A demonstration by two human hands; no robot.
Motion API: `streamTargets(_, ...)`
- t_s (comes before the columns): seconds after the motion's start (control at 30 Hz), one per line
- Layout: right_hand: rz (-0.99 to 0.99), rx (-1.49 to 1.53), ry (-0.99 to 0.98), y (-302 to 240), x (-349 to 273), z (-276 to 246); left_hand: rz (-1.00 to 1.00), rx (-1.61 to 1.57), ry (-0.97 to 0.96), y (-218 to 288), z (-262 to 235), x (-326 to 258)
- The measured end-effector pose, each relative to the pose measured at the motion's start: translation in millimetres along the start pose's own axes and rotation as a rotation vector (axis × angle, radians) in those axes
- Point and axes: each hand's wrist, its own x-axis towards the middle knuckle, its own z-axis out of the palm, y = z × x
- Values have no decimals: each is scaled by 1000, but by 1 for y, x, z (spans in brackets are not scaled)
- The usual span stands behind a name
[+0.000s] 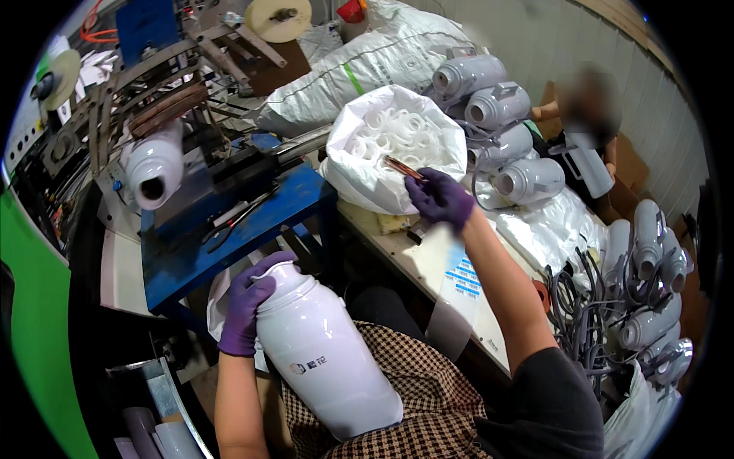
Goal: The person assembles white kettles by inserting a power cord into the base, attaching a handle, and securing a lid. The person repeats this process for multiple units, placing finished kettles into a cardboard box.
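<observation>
A glossy white vacuum jug body (329, 375) lies tilted across my lap, its neck up and to the left. My purple-gloved left hand (243, 306) is closed around that neck, the thumb near the mouth. My gloved right hand (442, 200) pinches a slim brownish tool (401, 167), its exact kind unclear. The tool's tip points over an open white sack (453, 145) filled with translucent white plastic rings (394, 131). My right fingers are beside the sack's near rim.
At left, another white jug body (157, 164) sits in a machine by a blue metal bench (172, 271) with pliers (238, 220). Grey jugs (505, 103) are stacked at right, with more jugs (650, 321) and dark handles (573, 306) nearer. A co-worker (589, 115) holds a jug.
</observation>
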Motion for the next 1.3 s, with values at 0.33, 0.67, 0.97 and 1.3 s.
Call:
streamTargets(0.33, 78, 423, -99, 76, -29, 21, -4, 54, 178, -20, 4, -4)
streamTargets(0.67, -224, -1669, 845, 34, -339, -165, -79, 291, 292, -38, -57, 6)
streamTargets(0.97, -226, -1071, 1272, 47, -364, -235, -335, 96, 96, -65, -17, 36)
streamTargets(1.3, -926, -305, 272, 22, -153, -29, -156, -230, 107, -73, -4, 21)
